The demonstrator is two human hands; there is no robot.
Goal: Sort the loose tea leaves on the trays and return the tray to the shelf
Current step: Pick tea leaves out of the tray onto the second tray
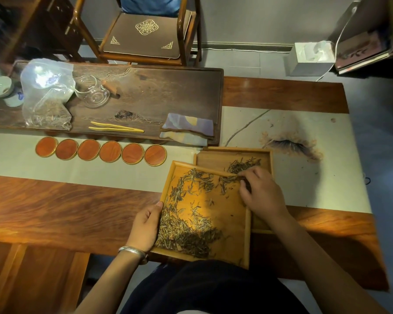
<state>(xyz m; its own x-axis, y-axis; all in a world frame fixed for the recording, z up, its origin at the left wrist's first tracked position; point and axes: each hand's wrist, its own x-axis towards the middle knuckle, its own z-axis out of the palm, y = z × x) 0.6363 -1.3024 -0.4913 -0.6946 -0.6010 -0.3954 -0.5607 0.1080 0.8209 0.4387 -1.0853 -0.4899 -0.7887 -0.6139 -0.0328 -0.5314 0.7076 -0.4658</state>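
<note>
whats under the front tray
The front tray lies over the back tray, covering its near left part. The back tray's far end shows a small pile of leaves; whatever lies beneath the overlap is hidden.

— Where does the near tray [236,227] sit?

— At the table [55,211] edge, its far corner overlapping the second tray [213,158] behind it. The left hand [145,225] grips the near tray's left rim, thumb over the edge.

— And the right hand [261,193]?

— Over the near tray's far right corner, fingertips pinching tea leaves [186,232] there. Most leaves lie heaped along the near tray's left and front; a smaller pile [242,165] lies in the second tray.

— Beyond the trays?

— Six round coasters [100,150] in a row.
</note>
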